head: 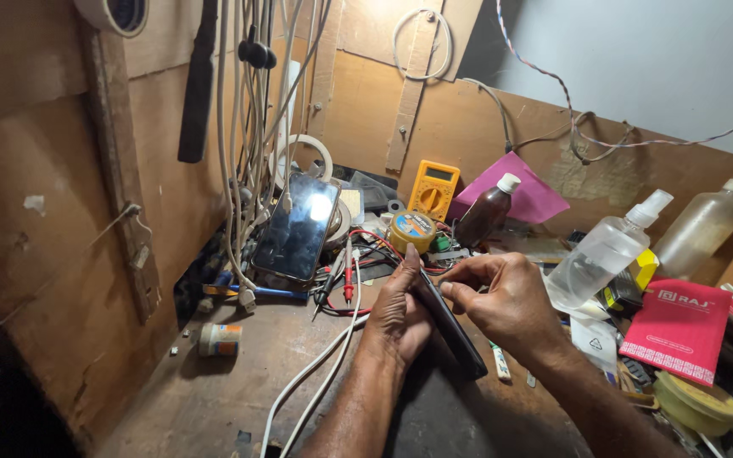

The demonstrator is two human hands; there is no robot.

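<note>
A: Where is the phone (451, 326) located?
B: Just below the yellow meter (434, 188). It is held on edge by the left hand (396, 314) and pinched at its upper edge by the right hand (502, 301).

Dark slim phone (450, 326), black, flat slab shape, held on edge above the brown tabletop (214, 399) near centre frame. Long side runs diagonally from upper left, by the fingertips, down to lower right, where its rounded corner shows. Thin edge faces the camera; the broad face is mostly hidden, so screen side or back cannot be told. Left hand (399, 318) lies against its left face, fingers pointing up along it. Right hand (502, 301) pinches the upper edge with thumb and forefinger in a tight grip. Lower end sits close over the tabletop; contact unclear.
</note>
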